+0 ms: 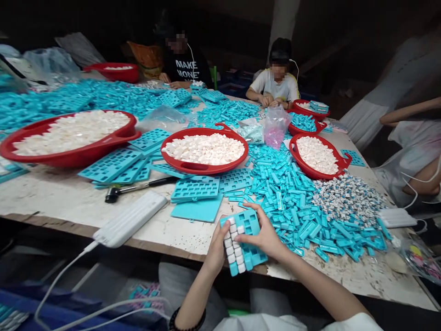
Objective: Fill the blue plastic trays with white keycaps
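A turquoise plastic panel (251,221) with rows of square holes is held at the table's front edge. White key-like caps (230,250) fill two columns along its left side; the holes on the right are bare. My left hand (217,243) grips the panel's left edge, its thumb on the top cap. My right hand (263,232) spans the panel from the right, fingers behind the far edge and thumb pressed near the second column of caps. Whether a loose cap sits under that thumb is hidden.
Red baskets of white caps (205,149) stand behind stacked turquoise panels (195,188). A mallet (138,187) and a white power bank-like box (132,218) lie to the left. Loose turquoise strips (285,197) and small printed pieces (347,197) heap at right. Two people sit across the table; another is at right.
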`<state>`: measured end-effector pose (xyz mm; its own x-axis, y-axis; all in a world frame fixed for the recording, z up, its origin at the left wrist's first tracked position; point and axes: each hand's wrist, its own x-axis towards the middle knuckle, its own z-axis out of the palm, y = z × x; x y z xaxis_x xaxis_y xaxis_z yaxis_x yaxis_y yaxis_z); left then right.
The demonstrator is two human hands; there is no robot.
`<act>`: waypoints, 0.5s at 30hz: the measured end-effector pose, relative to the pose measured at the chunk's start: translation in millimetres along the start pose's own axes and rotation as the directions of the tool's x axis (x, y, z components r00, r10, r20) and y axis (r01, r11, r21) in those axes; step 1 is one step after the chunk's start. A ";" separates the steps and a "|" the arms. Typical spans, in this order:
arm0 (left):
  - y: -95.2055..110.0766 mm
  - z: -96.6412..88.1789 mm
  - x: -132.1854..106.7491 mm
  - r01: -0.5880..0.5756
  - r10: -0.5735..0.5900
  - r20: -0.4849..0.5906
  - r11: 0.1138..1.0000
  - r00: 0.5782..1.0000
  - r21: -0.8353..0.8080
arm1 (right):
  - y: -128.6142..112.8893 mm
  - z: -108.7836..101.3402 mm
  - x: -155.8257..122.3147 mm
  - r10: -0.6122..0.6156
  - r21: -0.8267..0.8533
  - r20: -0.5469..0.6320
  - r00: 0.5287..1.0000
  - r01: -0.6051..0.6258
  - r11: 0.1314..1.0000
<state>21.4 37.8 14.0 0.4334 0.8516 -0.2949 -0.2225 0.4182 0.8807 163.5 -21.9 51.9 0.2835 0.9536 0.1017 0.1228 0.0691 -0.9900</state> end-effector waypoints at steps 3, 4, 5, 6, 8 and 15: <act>-0.1 -0.9 -1.8 -0.047 0.045 0.043 0.999 0.998 0.028 | -1.2 1.7 1.5 0.031 -0.005 -0.059 0.998 -0.032 0.999; 1.1 -0.5 -2.5 -0.059 0.056 0.062 0.997 0.997 0.049 | -1.5 1.9 2.6 0.038 0.007 -0.062 0.997 -0.038 0.999; 2.6 0.1 -3.0 -0.070 0.065 0.075 0.994 0.995 0.078 | -1.6 1.8 3.7 0.041 0.022 -0.052 0.998 -0.040 0.999; 4.3 0.7 -3.4 -0.083 0.074 0.080 0.990 0.994 0.113 | -1.7 1.4 4.9 0.040 0.040 -0.041 0.998 -0.038 0.998; 7.1 1.6 -3.7 -0.111 0.099 0.077 0.978 0.992 0.179 | -1.6 0.1 6.9 0.033 0.069 -0.018 0.999 -0.032 0.997; 4.9 -3.5 -1.1 -0.122 0.106 0.085 0.969 0.991 0.216 | 1.5 -2.8 7.8 0.035 0.082 0.055 0.998 -0.039 0.996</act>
<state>16.8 40.1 17.3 0.4798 0.8613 -0.1673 -0.0798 0.2327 0.9693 168.5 -15.2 51.5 0.2348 0.9701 0.0616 0.0330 0.0554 -0.9979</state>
